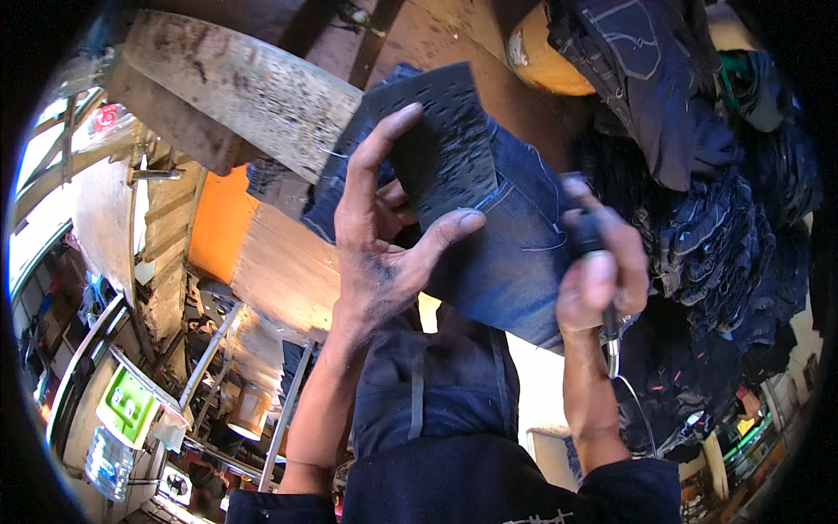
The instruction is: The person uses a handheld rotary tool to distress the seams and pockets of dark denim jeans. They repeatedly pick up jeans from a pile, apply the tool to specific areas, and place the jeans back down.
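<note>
right hand (602, 275) blurred (tool (611, 341) mostly hidden)

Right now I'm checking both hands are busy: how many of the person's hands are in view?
2: left hand spread on the dark slotted sheet over the jeans; right hand gripping a tool beside them.
</note>
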Available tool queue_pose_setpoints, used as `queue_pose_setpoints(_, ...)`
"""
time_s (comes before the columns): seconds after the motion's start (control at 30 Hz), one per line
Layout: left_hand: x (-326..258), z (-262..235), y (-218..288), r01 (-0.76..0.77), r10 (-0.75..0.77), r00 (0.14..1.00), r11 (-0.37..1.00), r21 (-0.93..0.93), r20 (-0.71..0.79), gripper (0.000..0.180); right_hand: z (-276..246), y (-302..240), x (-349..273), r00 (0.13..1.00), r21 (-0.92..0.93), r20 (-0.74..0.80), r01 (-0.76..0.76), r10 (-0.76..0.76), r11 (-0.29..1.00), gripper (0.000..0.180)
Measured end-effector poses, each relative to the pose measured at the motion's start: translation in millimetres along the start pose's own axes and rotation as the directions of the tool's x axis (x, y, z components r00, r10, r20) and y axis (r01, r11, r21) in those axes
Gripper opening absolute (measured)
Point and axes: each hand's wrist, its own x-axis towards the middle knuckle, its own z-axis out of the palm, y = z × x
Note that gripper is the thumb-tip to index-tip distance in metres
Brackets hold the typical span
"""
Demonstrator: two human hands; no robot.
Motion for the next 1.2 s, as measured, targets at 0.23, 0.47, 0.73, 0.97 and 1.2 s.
queue_pose_setpoints(0.23, 86.9, -109.0, 61.8, 0.021, 0.088, 0.942, 0.949, 0.316, -0.325, 0.077, -49.9, -41.2, -52.9, 0.879, -0.239, -0.398, -0.375, 0.262, 0.896, 0.049)
queue_pose_setpoints(0.47, 260.0, -249.6, 5.8, -0.089, 0.234, 0.968, 0.641, 0.763, -0.084, 0.079, -37.7, -34.7, -67.8, 0.866, -0.385, -0.399, -0.456, 0.301, 0.802, 0.030)
queue_pose_setpoints(0.73, 124.3, -173.6, 21.8, -0.104, 0.149, 0.989, 0.603, 0.791, 0.017, 0.078, -46.1, -66.7, -79.1, 0.824, -0.383, -0.401, -0.548, 0.401, 0.743, 0.049)
queue_pose_setpoints(0.97, -36.6, -88.6, 18.3, -0.047, 0.027, 0.999, 0.677, 0.734, 0.038, 0.065, -58.6, -74.7, -92.1, 0.757, -0.362, -0.477, -0.633, 0.447, 0.685, 0.067)
queue_pose_setpoints(1.2, 10.3, -120.5, 38.3, -0.197, 0.150, 0.980, 0.799, 0.568, 0.129, 0.026, -49.2, -81.4, -60.6, 0.791, -0.431, -0.289, -0.611, 0.540, 0.664, 0.057)
